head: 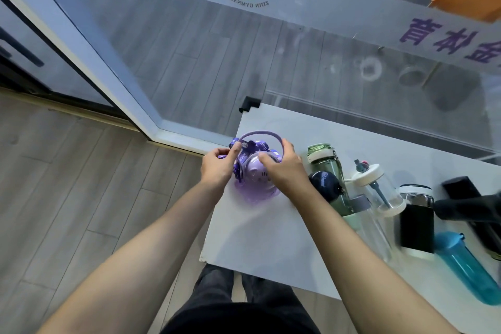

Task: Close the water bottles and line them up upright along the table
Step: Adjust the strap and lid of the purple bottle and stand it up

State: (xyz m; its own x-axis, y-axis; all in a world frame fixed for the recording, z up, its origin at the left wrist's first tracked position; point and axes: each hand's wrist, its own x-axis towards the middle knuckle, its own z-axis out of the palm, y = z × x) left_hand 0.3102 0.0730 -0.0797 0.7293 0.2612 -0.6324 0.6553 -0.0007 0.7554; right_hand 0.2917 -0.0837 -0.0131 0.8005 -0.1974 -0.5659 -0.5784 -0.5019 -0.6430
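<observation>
R hand [284, 168] sits on top of the purple bottle [256, 175], fingers curled over its domed lid, thumb up by the hoop handle [260, 133]; L hand [217, 168] is at the bottle's L side, fingers curled, thumb raised, pinching the printed purple strap [250, 147] bunched round the neck; both forearms reach in from the bottom of the view. Bottle stands upright on the white table [257, 238], near its far L corner, apart from the other bottles; lid is on, tho can't tell if fully tight. To the R, just beside the R wrist: a green bottle [326, 164] w/ white collar & a dark-navy cap [324, 184] in front of it; next a clear bottle [379, 192] w/ white lid & straw; next a black-sleeved bottle [416, 221]; a blue bottle [466, 266] nearer the front edge, tilted or lying, can't tell which; a blurred black object [466, 198] at far R. Beyond the table: glass wall [217, 49] w/ purple lettering; wood floor [81, 184] on the L.
</observation>
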